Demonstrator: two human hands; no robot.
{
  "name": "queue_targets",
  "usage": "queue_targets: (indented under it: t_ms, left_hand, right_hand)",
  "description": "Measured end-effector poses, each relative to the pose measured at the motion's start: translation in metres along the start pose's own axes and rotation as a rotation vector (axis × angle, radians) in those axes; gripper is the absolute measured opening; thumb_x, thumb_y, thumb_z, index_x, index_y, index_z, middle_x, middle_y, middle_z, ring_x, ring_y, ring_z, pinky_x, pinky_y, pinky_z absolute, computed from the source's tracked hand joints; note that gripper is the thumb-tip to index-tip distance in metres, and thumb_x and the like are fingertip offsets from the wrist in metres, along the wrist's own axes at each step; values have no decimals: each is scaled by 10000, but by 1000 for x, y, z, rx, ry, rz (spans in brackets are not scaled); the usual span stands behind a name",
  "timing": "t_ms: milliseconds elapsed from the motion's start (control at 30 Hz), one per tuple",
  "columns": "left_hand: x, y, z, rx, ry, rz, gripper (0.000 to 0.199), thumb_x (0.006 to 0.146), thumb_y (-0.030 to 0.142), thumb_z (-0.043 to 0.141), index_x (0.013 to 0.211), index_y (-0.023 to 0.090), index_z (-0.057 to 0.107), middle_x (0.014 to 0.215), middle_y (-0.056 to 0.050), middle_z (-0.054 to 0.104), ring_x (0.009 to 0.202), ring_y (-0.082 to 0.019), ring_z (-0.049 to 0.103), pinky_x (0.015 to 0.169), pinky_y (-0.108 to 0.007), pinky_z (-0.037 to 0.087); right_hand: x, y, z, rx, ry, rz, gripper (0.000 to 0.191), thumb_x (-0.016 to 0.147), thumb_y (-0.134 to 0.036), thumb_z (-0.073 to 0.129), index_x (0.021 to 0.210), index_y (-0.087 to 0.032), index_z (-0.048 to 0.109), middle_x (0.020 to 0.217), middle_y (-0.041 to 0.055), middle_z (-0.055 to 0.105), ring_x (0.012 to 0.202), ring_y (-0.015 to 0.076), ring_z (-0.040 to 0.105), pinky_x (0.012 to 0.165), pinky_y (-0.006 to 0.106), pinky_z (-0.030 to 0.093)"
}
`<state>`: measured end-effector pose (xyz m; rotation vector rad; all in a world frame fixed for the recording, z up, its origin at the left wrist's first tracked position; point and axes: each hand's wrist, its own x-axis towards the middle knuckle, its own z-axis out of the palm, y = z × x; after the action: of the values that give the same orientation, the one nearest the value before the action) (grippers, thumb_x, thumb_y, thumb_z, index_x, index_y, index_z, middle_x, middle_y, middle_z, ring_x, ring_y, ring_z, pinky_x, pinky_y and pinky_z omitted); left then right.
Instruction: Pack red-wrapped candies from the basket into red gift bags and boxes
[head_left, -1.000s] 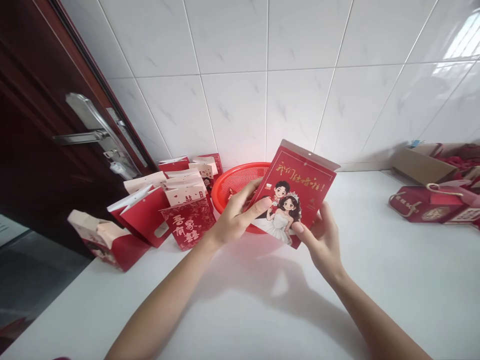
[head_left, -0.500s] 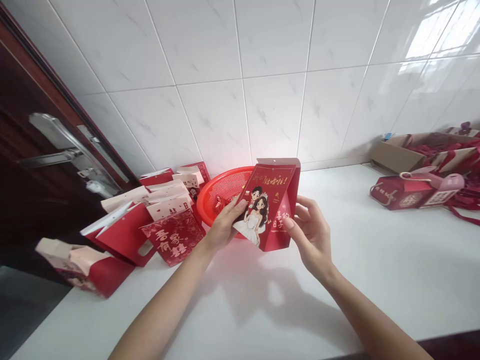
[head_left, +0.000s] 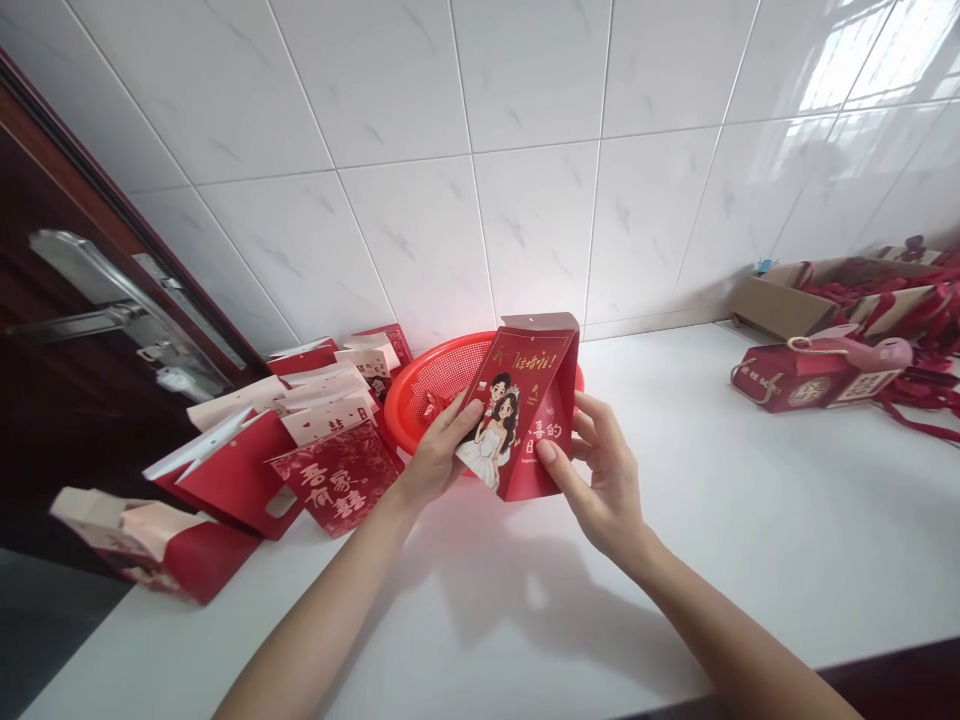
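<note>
A red paper gift box (head_left: 517, 400) printed with a bride and groom is held up above the white counter, its pale top flap standing up. My left hand (head_left: 441, 448) grips its left side, thumb on the printed front. On the right side, my right hand (head_left: 604, 475) is closed on the box, thumb pressed to the front and fingers behind. Behind the box sits a red plastic basket (head_left: 412, 400), partly hidden, with small wrapped things in it. Left of the basket stand several red and cream gift boxes (head_left: 341, 480) with raised flaps.
At the right end of the counter (head_left: 750, 540) lies a closed red gift box (head_left: 795, 378) with a cord handle. Behind it is a cardboard box (head_left: 780, 305) of dark red ribbons. A tiled wall (head_left: 532, 220) runs along the back; a brown door (head_left: 67, 380) stands left.
The view has shifted slightly, so the held box and both hands appear a little further left. Both hands keep their hold on the box, and its right thumb position shifts slightly.
</note>
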<state>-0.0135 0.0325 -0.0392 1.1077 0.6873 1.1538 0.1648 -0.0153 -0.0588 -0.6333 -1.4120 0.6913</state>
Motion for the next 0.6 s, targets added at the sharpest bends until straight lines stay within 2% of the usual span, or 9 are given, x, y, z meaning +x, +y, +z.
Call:
queue_targets:
  t_ms: [100, 233, 367, 467, 600]
  left_hand:
    - [-2, -8, 0, 44, 12, 88, 485, 827, 506, 793, 1225, 239, 719, 1154, -79, 772, 1068, -303, 737, 902, -387, 616]
    - [-6, -15, 0, 171, -8, 215, 481, 907, 426, 732, 1354, 273, 642, 1347, -66, 695, 1263, -293, 644, 1064, -391, 538]
    - [-9, -10, 0, 261, -56, 251, 716, 847, 366, 799, 1484, 278, 485, 1323, -85, 700, 1235, -308, 658, 1023, -424, 560]
    - [-9, 1, 0, 318, -70, 264, 728, 791, 356, 842, 1436, 248, 523, 1266, -96, 725, 1184, -319, 686, 991, -430, 577]
    - [-13, 18, 2, 386, 18, 353, 457, 835, 408, 797, 1223, 202, 671, 1193, -104, 759, 1113, -308, 720, 922, -401, 608]
  right_hand:
    - [4, 1, -6, 10, 29, 60, 303, 1002, -401, 593, 1273, -276, 540, 1098, 59, 746, 906, 204, 721, 732, 346, 603]
    - [10, 0, -14, 3, 116, 134, 275, 957, -485, 647, 1100, -250, 642, 1030, 52, 760, 897, 212, 718, 779, 351, 581]
    - [14, -1, -17, -3, 140, 138, 218, 965, -442, 637, 1033, -238, 674, 1011, 45, 768, 909, 209, 726, 784, 335, 585]
    - [13, -1, -16, -41, 139, 116, 193, 973, -412, 623, 992, -232, 688, 958, 37, 773, 863, 204, 732, 740, 320, 584]
    - [8, 1, -15, -68, 113, 103, 168, 973, -384, 626, 949, -234, 697, 899, 29, 778, 798, 197, 730, 692, 313, 578]
